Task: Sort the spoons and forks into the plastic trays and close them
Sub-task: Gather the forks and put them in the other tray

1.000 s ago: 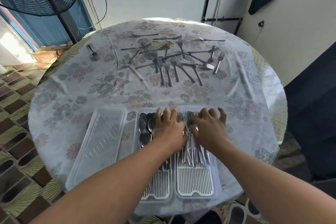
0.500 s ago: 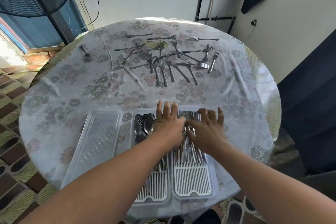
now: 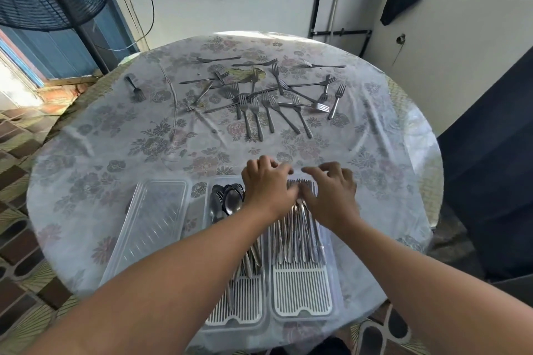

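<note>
Both hands sit over the far end of the fork tray (image 3: pixel 302 291), the right one of two clear trays at the near edge of the bench (image 3: pixel 86 158). Your left hand (image 3: pixel 266 186) has its fingers curled loosely at the tray's far rim; whether it pinches anything I cannot tell. Your right hand (image 3: pixel 331 193) has fingers bent down onto the stacked forks (image 3: pixel 298 236), touching them, grip not clear. To do this step well, in my judgement, square the fork heads against the far wall, press the pile flat so no tine or handle rides above the rim, and keep the handles parallel along the ribbed insert, or the lid will not seat later. The spoon tray (image 3: pixel 239 308) just beside it on the left holds spoons (image 3: pixel 229 200), bowls at the far end, partly hidden under your left forearm. The lid (image 3: pixel 150 228) lies flat to the left of both trays; only one is visible. Many loose forks (image 3: pixel 259 112) wait well apart at the far side of the bench, plus a lone fork (image 3: pixel 134 88) far left, so sorting looks far from done. No brand, label or readable writing shows anywhere on trays, cutlery or cloth.
</note>
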A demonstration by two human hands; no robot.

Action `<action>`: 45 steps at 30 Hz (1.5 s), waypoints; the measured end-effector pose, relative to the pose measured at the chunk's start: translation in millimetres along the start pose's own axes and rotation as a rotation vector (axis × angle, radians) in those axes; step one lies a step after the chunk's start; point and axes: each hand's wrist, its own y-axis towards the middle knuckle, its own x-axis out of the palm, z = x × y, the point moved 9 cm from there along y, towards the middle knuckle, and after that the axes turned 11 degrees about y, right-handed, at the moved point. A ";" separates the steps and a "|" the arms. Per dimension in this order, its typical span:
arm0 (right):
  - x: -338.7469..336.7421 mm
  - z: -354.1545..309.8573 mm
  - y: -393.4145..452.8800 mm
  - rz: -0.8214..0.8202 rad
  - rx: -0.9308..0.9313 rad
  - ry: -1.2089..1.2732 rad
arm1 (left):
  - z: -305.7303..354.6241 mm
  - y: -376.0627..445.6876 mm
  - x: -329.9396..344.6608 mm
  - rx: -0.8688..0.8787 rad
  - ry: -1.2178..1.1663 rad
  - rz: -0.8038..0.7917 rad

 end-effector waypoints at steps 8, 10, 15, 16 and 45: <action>-14.3 7.6 71.4 0.033 0.116 0.571 | 11.2 65.2 -18.5 -0.298 -0.514 0.072; -17.4 18.2 92.4 0.022 0.141 0.611 | 15.3 82.9 -15.0 -0.337 -0.497 0.050; -19.1 48.7 154.0 -0.068 0.154 0.616 | 16.3 126.8 1.8 -0.502 -0.428 0.046; -17.4 52.5 163.8 -0.095 0.151 0.601 | 17.5 133.1 4.4 -0.524 -0.419 0.046; 66.7 69.5 281.3 -0.345 0.112 0.145 | -17.4 241.1 49.7 -0.709 0.060 -0.038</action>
